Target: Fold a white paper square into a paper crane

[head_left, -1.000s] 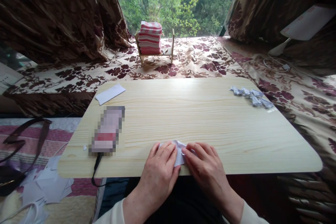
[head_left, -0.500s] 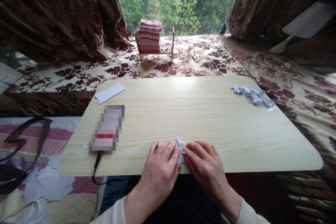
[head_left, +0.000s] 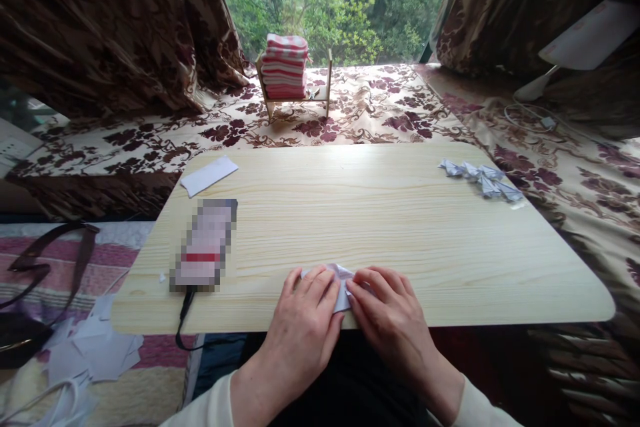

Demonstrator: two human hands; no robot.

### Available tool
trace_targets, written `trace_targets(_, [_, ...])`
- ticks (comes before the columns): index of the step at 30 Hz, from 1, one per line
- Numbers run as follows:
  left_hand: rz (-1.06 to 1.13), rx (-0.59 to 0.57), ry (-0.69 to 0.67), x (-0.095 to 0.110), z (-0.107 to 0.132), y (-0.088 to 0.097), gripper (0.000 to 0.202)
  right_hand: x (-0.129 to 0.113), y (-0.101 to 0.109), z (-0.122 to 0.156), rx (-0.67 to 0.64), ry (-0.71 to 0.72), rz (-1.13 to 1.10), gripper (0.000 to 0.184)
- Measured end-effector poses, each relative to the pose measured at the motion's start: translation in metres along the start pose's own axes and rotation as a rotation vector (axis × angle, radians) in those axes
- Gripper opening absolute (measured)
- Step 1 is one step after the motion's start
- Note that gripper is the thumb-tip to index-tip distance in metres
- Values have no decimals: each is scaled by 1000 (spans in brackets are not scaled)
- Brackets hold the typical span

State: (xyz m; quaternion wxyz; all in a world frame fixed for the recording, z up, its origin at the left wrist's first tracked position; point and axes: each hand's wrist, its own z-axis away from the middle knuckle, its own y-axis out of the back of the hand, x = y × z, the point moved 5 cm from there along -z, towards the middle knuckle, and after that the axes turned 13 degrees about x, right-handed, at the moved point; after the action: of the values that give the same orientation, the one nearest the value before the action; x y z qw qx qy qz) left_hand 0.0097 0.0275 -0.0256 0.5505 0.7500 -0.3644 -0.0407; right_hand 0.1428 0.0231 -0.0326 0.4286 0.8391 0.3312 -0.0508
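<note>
A small sheet of folded white paper (head_left: 342, 298) lies at the near edge of the wooden table, mostly covered by my hands. My left hand (head_left: 304, 317) presses the paper's left part down with its fingers close together, the thumb at the table's edge. On the other side, my right hand (head_left: 393, 313) pinches the right part, fingertips at a raised fold in the middle. The paper's outer ends are hidden beneath the fingers.
The table (head_left: 380, 213) also bears a phone (head_left: 204, 243) with a cable (head_left: 184, 320), a white paper strip (head_left: 209, 176) and several folded paper pieces (head_left: 483, 180). Loose paper sheets (head_left: 93, 347) lie lower left. Behind stands a small rack with folded striped cloths (head_left: 285, 67).
Both hands stay almost in place on the paper. The fold between them has shifted slightly, and a little more of the paper's flat middle shows.
</note>
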Motion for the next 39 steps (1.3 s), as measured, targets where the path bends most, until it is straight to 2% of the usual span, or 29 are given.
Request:
trace_targets(5, [-43, -10, -66, -3, -9, 5, 36, -1, 2, -1, 1, -8, -7, 20])
trace_targets(12, [-120, -29, -148, -13, -17, -6, 34, -2, 2, -1, 17, -5, -4, 22])
trace_targets(20, [-119, -58, -109, -17, -22, -8, 33, 1, 3, -2, 3, 27, -7, 22])
trace_targets(25, [-115, -126, -48, -7, -20, 0, 32, 11, 8, -9, -114, 107, -86, 20])
trace_targets(31, [-97, -77, -129, -5, -21, -2, 31, 13, 11, -11, -161, 131, -83, 23])
trace_targets(39, [-132, 1, -174, -3, -20, -6, 29, 13, 7, -7, -103, 0, 132, 24])
